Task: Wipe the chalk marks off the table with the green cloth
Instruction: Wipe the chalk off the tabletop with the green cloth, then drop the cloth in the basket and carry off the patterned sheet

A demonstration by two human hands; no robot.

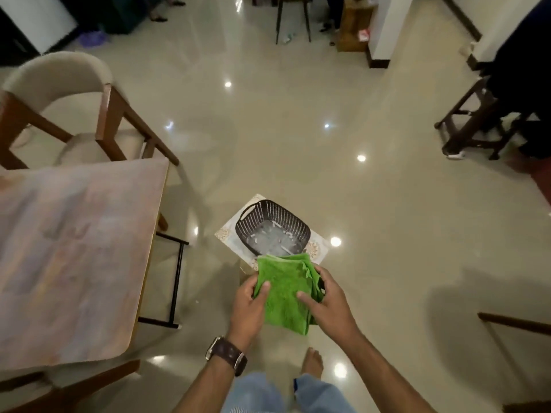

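both my hands hold the green cloth (284, 290) in mid-air above the floor: the left hand (249, 305) pinches its left edge, thumb on top and fingers curled beneath, while the right hand (329, 302) takes the right edge the same way, thumb lying across the folded face. the cloth hangs as a rough folded rectangle, its long axis running away from me, its far end just over the near rim of the dark plastic basket (272, 226), which sits on a patterned stand and holds scattered white chalk pieces. the worktop (74, 257), smeared with pale pastel chalk marks, lies well apart to my left, so the left-hand grip is the nearer one. my judgement: wiping has not begun, and the cloth must swing left and down onto that surface.
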